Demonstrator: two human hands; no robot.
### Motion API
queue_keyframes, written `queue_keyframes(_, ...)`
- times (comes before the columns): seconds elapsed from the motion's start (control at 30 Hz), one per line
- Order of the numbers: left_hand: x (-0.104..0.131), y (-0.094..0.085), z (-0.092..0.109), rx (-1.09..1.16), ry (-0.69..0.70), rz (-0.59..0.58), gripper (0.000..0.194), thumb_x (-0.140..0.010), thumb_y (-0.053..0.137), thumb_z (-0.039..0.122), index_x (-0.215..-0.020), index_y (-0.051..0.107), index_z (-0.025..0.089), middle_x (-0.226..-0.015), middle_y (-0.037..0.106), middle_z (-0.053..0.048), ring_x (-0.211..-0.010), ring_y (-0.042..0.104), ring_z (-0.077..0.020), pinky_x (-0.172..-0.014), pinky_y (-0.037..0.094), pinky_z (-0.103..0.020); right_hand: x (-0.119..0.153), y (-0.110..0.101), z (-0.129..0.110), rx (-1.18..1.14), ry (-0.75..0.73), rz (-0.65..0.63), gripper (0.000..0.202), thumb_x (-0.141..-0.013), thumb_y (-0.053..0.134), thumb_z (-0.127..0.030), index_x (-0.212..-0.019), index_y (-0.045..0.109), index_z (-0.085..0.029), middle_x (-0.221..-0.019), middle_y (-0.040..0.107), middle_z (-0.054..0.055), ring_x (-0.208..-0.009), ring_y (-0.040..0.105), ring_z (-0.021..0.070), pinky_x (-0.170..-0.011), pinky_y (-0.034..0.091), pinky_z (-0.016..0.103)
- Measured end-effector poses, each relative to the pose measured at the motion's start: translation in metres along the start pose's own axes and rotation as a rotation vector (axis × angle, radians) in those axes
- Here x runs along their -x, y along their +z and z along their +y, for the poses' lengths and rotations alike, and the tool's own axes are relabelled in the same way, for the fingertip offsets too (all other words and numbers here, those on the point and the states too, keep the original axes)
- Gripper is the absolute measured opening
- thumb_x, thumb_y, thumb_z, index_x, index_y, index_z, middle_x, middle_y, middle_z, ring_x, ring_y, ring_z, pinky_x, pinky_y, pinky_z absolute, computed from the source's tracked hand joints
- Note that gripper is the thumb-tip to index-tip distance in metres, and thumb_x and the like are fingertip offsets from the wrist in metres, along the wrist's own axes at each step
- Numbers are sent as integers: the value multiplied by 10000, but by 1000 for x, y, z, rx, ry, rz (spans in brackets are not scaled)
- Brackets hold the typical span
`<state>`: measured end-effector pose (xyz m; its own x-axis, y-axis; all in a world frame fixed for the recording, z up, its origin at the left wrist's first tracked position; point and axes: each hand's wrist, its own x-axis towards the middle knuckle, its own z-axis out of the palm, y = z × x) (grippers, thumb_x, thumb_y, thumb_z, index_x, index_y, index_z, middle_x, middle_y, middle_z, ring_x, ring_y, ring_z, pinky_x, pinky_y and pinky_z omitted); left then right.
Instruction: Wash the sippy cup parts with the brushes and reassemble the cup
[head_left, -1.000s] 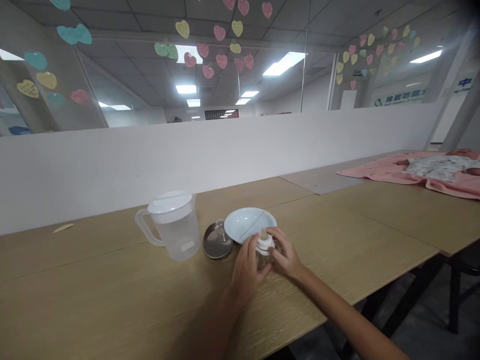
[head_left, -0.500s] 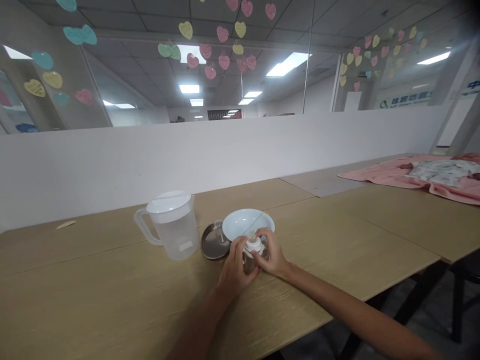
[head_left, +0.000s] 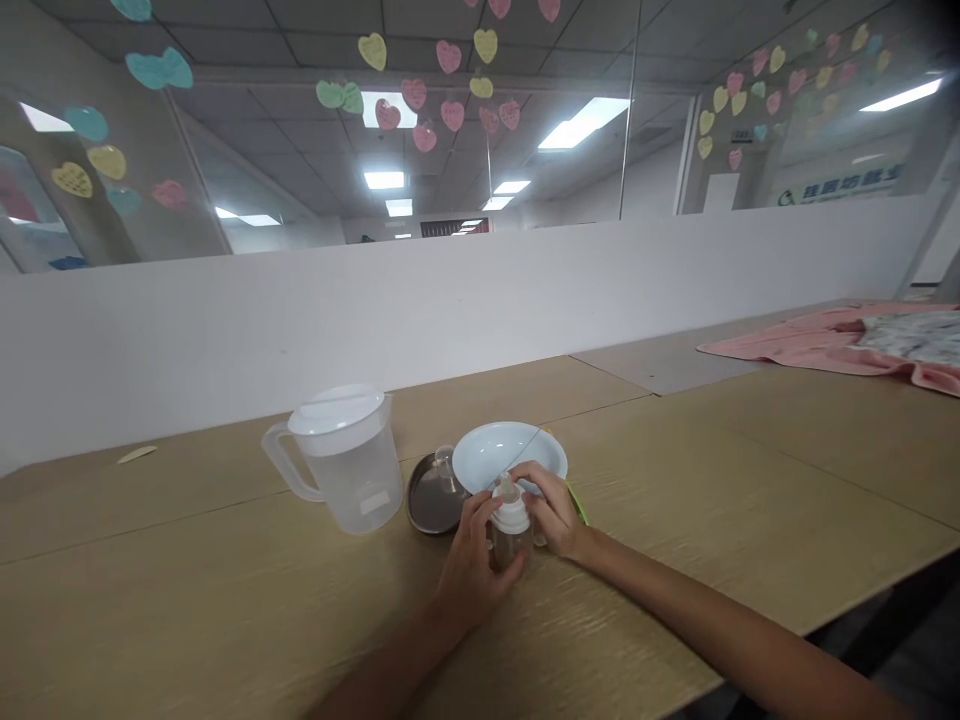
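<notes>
A baby bottle with a clear body, white collar and pale teat stands upright on the table in front of me. My left hand is wrapped round its left side, with the thumb low on the body. On the other side my right hand grips the bottle near its collar, fingers curled by the teat. Just behind is a white bowl, partly hidden by my right hand. A round metal tray with a small clear cap on it lies left of the bowl.
A clear plastic pitcher with a white lid stands left of the tray. Something thin and green shows beside my right hand. A pink cloth lies at the far right. A white wall with glass above backs the wooden table.
My thumb has left the front of the collar, and my right hand has shifted to the bottle's side. More of the bottle's body and collar shows now. The view has turned slightly.
</notes>
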<state>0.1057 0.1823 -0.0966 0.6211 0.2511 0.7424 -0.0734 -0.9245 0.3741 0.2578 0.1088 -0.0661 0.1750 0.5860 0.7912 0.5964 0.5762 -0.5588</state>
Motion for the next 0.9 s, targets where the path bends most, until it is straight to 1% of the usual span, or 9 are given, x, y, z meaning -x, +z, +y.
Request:
queue_keyframes(0.13, -2, -3, 4, 23, -64, -57, 686, -755, 617, 209, -1324, 235, 195, -1288, 417, -163, -1185, 453, -279, -903, 468, -422, -6, -1, -3, -201, 189, -92, 253, -858, 355, -223, -892, 602, -180, -880, 654, 46, -833, 597, 169, -772, 474, 301)
queue_keyframes(0.23, -1, -3, 4, -25, -69, -56, 673, -775, 613, 239, -1329, 232, 201, -1285, 418, -163, -1172, 467, -278, -903, 470, -433, -15, -1, -5, -262, 242, -100, 265, -846, 372, -214, -873, 634, -183, -923, 665, 42, -884, 604, 166, -816, 474, 310)
queue_keyframes(0.37, 1, -2, 2, -43, -78, -46, 674, -776, 622, 254, -1333, 245, 202, -1289, 423, -162, -1174, 471, -278, -913, 466, -438, -21, -1, -3, -327, 319, -111, 235, -837, 415, -236, -786, 638, -179, -820, 664, 33, -791, 613, 157, -734, 493, 290)
queue_keyframes(0.43, 2, -2, 1, -43, -92, -43, 670, -771, 629, 248, -1326, 258, 200, -1282, 433, -159, -1166, 478, -275, -915, 467, -433, -21, 1, 0, -323, 331, -81, 191, -829, 454, -248, -807, 632, -182, -804, 654, 28, -758, 608, 150, -696, 494, 274)
queue_keyframes(0.57, 3, -1, -1, -13, -141, -51, 665, -756, 650, 249, -1313, 289, 198, -1257, 453, -152, -1117, 506, -262, -889, 483, -406, -13, 6, 6, -309, 355, 78, 152, -835, 529, -302, -932, 581, -196, -784, 622, 17, -680, 595, 127, -597, 477, 230)
queue_keyframes(0.63, 2, -1, 0, 8, -140, -46, 660, -752, 656, 251, -1304, 298, 198, -1255, 452, -152, -1124, 498, -263, -889, 481, -404, -7, 7, 8, -253, 331, 142, 164, -854, 530, -335, -933, 566, -196, -780, 617, 22, -696, 601, 132, -593, 475, 226)
queue_keyframes(0.73, 2, -2, 1, 27, -121, -47, 639, -766, 645, 245, -1300, 297, 203, -1261, 442, -149, -1160, 471, -267, -908, 469, -416, 1, 6, 6, -98, 269, 168, 180, -890, 491, -344, -963, 563, -196, -827, 635, 42, -773, 617, 152, -614, 485, 235)
queue_keyframes(0.83, 2, -2, 0, 49, -137, -54, 645, -767, 640, 233, -1305, 285, 214, -1259, 433, -141, -1145, 483, -260, -896, 474, -412, 7, 2, -1, 62, 160, 127, 216, -926, 411, -345, -990, 561, -203, -896, 639, 59, -849, 610, 169, -720, 490, 280)
queue_keyframes(0.9, 3, -2, 0, 63, -144, -52, 649, -769, 635, 229, -1310, 278, 217, -1259, 426, -140, -1147, 482, -263, -896, 474, -414, 9, 0, -8, 150, 65, 82, 252, -910, 427, -395, -1007, 556, -202, -947, 618, 72, -905, 587, 194, -793, 473, 324)
